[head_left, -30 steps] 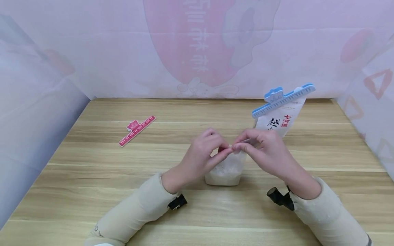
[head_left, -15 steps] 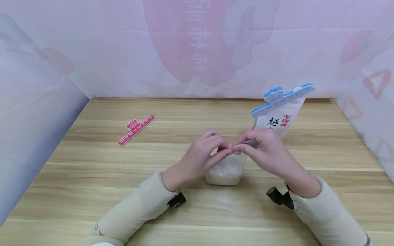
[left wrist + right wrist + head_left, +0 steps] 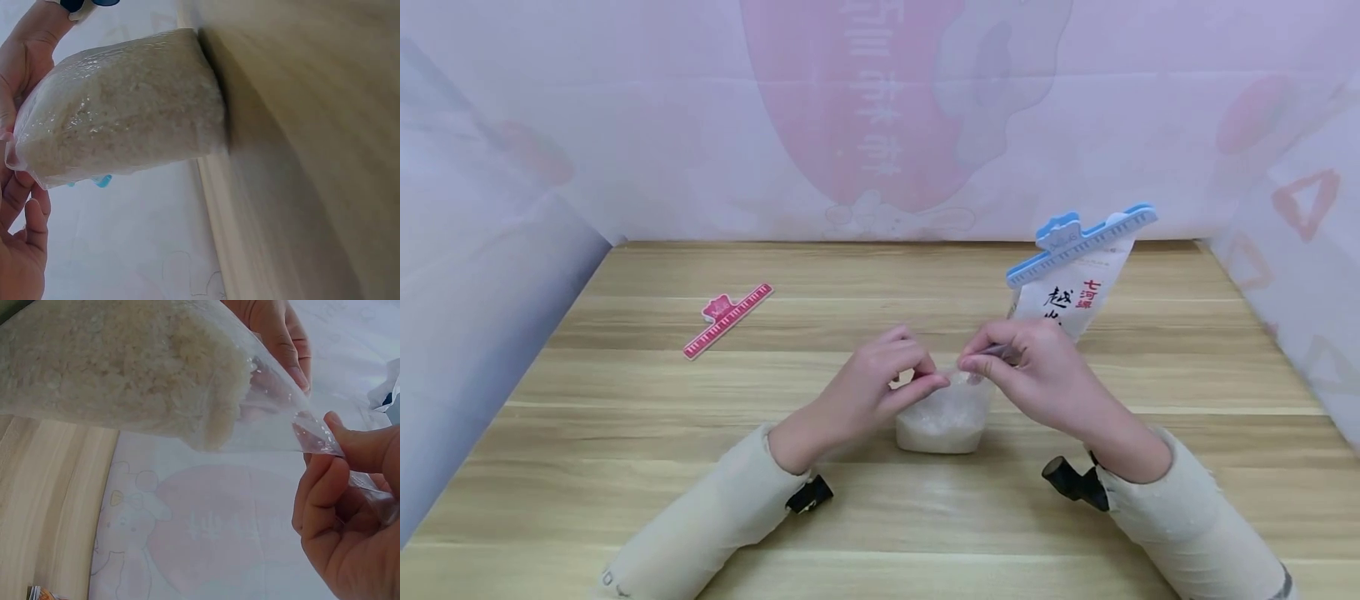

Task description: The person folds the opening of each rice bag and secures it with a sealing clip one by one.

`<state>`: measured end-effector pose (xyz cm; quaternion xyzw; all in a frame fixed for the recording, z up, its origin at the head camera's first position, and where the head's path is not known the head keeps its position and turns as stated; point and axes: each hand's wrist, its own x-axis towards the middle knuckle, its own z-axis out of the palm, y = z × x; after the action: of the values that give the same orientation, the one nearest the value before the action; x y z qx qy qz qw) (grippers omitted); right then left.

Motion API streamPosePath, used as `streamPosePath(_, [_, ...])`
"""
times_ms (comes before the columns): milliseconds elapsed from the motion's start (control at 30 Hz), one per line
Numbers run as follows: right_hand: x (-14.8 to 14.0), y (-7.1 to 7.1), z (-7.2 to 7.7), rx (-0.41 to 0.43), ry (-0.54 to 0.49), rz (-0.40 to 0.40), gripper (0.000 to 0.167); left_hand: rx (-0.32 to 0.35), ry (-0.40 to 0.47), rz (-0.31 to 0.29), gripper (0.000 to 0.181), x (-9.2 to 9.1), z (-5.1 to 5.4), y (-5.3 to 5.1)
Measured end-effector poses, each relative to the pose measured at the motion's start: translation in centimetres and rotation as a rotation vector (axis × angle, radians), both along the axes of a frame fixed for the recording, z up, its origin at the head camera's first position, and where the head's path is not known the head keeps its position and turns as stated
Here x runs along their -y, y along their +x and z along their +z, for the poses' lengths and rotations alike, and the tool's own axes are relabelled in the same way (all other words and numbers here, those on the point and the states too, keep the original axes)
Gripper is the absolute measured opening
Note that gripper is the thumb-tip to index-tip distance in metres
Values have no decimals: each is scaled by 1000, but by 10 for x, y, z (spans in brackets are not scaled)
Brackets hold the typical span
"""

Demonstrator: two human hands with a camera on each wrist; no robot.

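Observation:
A clear plastic bag of rice point(image 3: 942, 429) stands upright on the table in front of me, its lower part filled and its thin top gathered between my hands. My right hand point(image 3: 1052, 375) pinches the top film between thumb and forefinger. In the right wrist view my right hand point(image 3: 356, 512) grips a pulled-out corner, with loose film running behind its fingers. My left hand point(image 3: 868, 387) is at the left side of the bag's top, thumb and bent forefinger on its edge. My left hand's fingers point(image 3: 31, 219) show beside the bag point(image 3: 131, 106); the thumb's grip is partly hidden there.
A pink ruler-shaped sealing clip point(image 3: 727, 322) lies on the table at left. Behind my right hand stands a white printed packet point(image 3: 1078, 283), closed by a blue sealing clip point(image 3: 1078, 242). A printed cloth backdrop point(image 3: 685, 167) walls in the wooden table point(image 3: 647, 483).
My left hand has drawn away to the left from my right hand, where their fingertips met before. A gap now shows between them. My right hand keeps its pinch.

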<state>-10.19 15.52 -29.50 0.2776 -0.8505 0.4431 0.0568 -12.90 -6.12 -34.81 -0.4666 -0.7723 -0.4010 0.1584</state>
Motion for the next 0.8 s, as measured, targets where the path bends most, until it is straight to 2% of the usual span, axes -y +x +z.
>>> streamPosePath(400, [0, 0, -1, -17, 6, -4, 11, -25, -12, 11, 14, 10, -4, 2])
streamPosePath(800, [-2, -1, -2, -48, -8, 2, 12, 55, -139, -20, 12, 22, 7, 1])
